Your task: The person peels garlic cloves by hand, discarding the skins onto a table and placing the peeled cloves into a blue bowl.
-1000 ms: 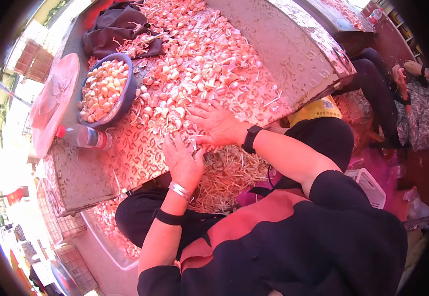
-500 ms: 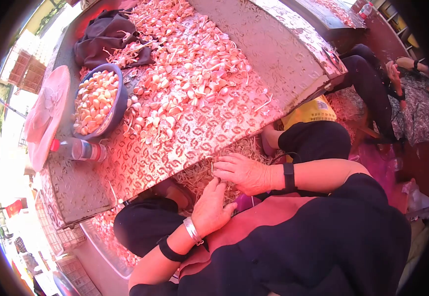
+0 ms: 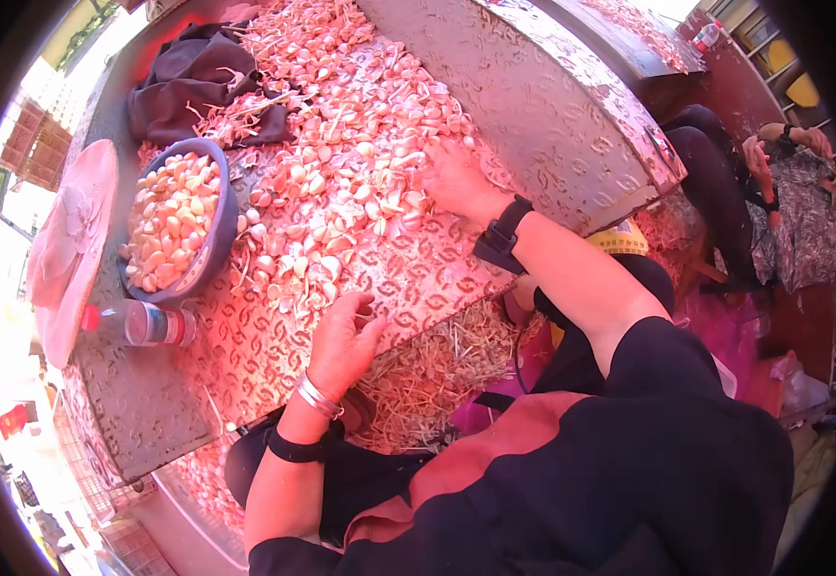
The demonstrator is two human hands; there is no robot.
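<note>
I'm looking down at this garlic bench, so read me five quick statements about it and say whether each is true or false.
1. The right hand is at the loose garlic spread over the patterned tabletop. True.
2. The left hand is gripping the plastic bottle. False: it is apart from the bottle, near the tabletop's front edge.
3. The round bowl is heaped with cloves. True.
4. The silver bangle circles the right wrist. False: it circles the left one.
5. The bottle has a red cap. True.
</note>
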